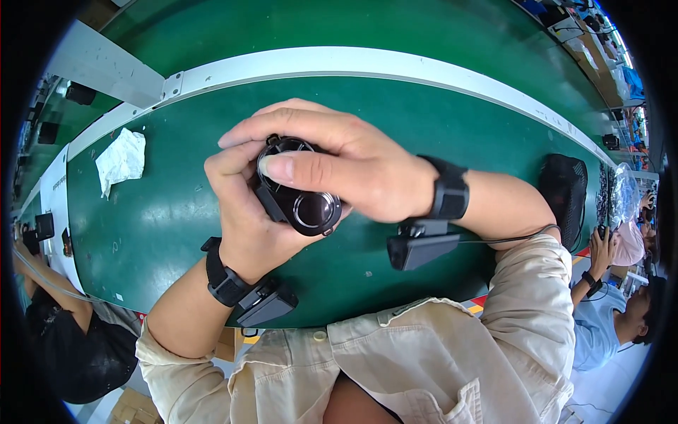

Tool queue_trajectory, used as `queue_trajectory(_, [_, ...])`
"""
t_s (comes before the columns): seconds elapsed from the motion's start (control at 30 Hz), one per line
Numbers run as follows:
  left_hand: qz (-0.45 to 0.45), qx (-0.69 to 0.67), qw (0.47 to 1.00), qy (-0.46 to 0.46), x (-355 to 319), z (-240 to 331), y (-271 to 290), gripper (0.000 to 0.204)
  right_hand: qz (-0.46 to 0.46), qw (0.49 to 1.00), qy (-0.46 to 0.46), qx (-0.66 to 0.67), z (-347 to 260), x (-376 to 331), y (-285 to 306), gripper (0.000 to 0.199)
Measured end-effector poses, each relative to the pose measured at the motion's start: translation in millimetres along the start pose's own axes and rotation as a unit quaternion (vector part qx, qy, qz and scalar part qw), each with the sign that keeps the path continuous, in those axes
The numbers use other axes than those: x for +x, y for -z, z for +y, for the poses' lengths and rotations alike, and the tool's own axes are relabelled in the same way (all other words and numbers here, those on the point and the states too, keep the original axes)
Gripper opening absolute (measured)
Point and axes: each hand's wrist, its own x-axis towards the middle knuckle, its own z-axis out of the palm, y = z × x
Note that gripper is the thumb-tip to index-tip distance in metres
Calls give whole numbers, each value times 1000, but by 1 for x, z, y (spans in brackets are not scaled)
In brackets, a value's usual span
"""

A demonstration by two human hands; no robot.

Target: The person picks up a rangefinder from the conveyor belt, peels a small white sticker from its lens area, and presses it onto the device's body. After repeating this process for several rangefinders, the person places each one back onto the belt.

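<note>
Between my two hands is a black object with two round glossy ends side by side (pixel 313 213), much like a small pair of binoculars; its exact kind I cannot make out. My left hand (pixel 244 205) cups it from the left and below, fingers wrapped round its side. From the right, my right hand (pixel 353 162) closes over the top, its thumb pressing on the upper round end and its fingers reaching around the far side. Much of the object is hidden by the palms and fingers. It is held above the green table (pixel 169 240).
A crumpled white cloth or paper (pixel 121 160) lies at the left of the table. At the right stands a black mesh item (pixel 563 191), close to my right forearm. A white frame rail (pixel 367 62) borders the far edge. Other people work at both sides.
</note>
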Motion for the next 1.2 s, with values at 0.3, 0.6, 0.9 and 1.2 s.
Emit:
queue_trajectory(0.3, [-17,13,997,68,-2,3,9,91,80,995,-57,-3,-28,2,3,40])
queue_trajectory(0.6, [-37,-74,996,14,8,-1,9,93,103,959,160,-211,-32,3,30,15])
queue_trajectory(0.9, [-11,-98,995,33,6,-4,6,90,81,821,313,-471,-26,1,18,21])
queue_trajectory(1.2, [1,-78,993,85,1,-7,0,89,164,812,236,-508,-19,-11,-9,28])
